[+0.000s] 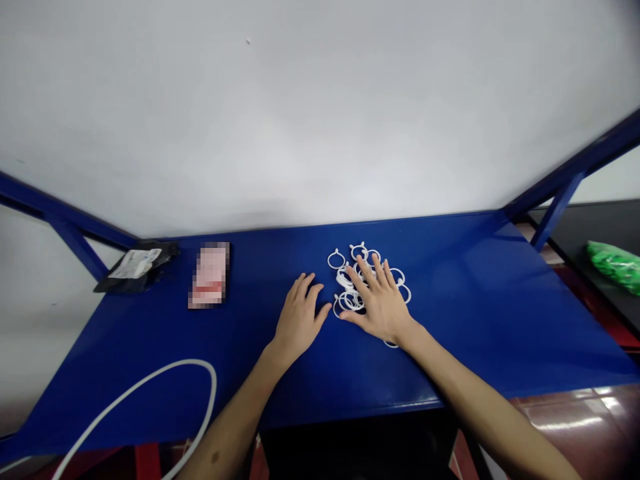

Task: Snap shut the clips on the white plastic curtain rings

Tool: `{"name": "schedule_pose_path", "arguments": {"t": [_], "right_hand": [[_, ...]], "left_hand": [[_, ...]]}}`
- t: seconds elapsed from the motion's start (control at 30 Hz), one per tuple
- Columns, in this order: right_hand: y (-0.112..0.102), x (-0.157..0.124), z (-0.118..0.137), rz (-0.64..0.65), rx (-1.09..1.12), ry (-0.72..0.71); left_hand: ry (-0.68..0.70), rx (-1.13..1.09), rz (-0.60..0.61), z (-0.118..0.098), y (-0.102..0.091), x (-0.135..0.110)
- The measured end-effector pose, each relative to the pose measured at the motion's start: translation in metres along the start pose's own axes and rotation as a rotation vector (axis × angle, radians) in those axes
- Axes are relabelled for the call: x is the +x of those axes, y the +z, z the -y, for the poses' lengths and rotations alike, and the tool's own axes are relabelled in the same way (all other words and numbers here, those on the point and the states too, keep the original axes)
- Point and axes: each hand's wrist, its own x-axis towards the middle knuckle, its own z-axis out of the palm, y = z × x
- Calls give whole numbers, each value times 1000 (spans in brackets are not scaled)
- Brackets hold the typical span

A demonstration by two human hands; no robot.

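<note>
A loose heap of several white rings (pixel 345 280), some with a small eyelet, lies on the blue table (pixel 290 247). Over the heap rests my right hand (pixel 381 303), flat with its fingers spread, hiding many of the rings underneath. One ring (pixel 337 259) sits at the back left of the heap, and another (pixel 391 345) peeks out beside my right wrist. Left of the heap, my left hand (pixel 300 320) is held low at the table with its fingers apart. It holds nothing, and its thumb tip is near the closest rings.
A black plastic bag (pixel 131 268) with a white label lies at the table's back left, beside a pixelated pink item (pixel 209 275). A white cable (pixel 150 378) loops at the front left. Blue frame bars (pixel 560 207) flank the table. Green packaging (pixel 615 265) sits far right.
</note>
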Motion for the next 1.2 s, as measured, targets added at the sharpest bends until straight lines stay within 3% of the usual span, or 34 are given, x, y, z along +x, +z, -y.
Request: {"name": "schedule_pose_path", "arguments": {"t": [0.2, 0.43, 0.57, 0.93, 1.2], "right_hand": [[-1, -2, -7, -27, 101, 14], [-14, 0, -22, -271, 378, 200], [-20, 0, -26, -345, 459, 281], [-19, 0, -18, -348, 480, 233], [-19, 1, -16, -348, 466, 227]], "left_hand": [[-4, 16, 15, -1, -1, 1], [-10, 5, 15, 0, -1, 1], [50, -32, -6, -4, -4, 4], [237, -182, 9, -26, -5, 3], [111, -81, 26, -24, -10, 5]]}}
